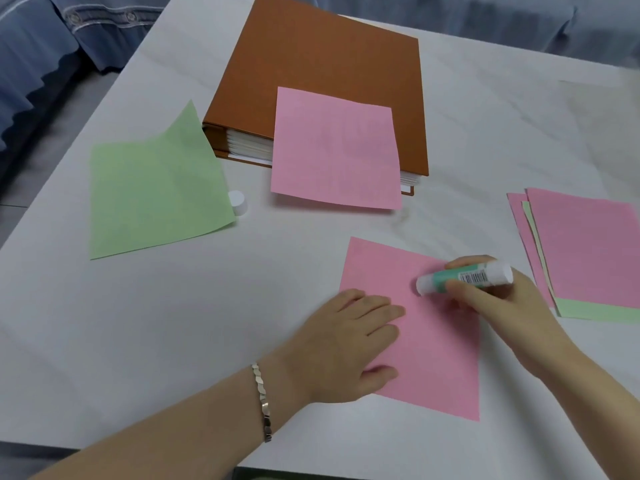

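Observation:
A pink paper sheet (440, 344) lies on the white table (173, 323) in front of me. My left hand (346, 344) lies flat on its left part, fingers straight, holding it down. My right hand (498, 299) grips a white and teal glue stick (464, 276), uncapped, with its tip pointing left and touching the sheet near the top. The glue stick's white cap (238, 201) stands on the table beside a green sheet (152, 188).
A closed brown binder (325, 74) lies at the back with another pink sheet (336, 150) leaning over its front edge. A stack of pink and green sheets (585, 251) sits at the right. Blue fabric (52, 46) hangs beyond the table's left edge.

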A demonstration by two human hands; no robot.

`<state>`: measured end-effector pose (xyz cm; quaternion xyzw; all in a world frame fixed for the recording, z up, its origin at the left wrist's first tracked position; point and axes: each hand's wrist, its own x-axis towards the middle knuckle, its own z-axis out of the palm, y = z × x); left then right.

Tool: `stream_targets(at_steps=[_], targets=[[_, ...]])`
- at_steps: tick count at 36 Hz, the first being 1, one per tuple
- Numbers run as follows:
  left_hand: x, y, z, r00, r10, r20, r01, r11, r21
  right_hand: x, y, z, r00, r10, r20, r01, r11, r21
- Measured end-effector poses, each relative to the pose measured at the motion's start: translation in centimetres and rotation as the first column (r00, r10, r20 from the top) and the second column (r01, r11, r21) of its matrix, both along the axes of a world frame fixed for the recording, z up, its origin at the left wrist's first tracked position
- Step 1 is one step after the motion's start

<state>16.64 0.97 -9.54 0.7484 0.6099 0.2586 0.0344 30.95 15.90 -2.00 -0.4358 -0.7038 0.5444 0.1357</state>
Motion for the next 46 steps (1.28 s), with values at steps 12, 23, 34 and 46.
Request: stream_targets(at_steps=[12, 23, 34, 46], targets=[[-0.1, 0.0, -0.6, 0.998, -0.053, 0.025, 0.053, 0.999, -0.006, -1.5, -1.1, 0.3, 0.973, 0.103, 0.208, -0.165, 0.937, 0.306], [0.0, 0.1, -0.2, 0.998, -0.051, 0.024, 0.052, 0.998, -0.024, -3.6, 1.4, -0.3, 0.981, 0.037, 0.192, -0.107, 0.922, 0.371], [0.9, 0.4, 0.1, 0.997, -0.05, -0.062, 0.046, 0.997, -0.068, -0.7, 0.2, 0.3, 0.985, -0.067, 0.158, 0.002, 0.925, 0.38], [0.7, 0.3, 0.0, 0.992, -0.086, -0.089, 0.073, 0.987, -0.146, -0.6, -0.3, -0.2, 0.984, 0.057, 0.17, -0.103, 0.957, 0.271]])
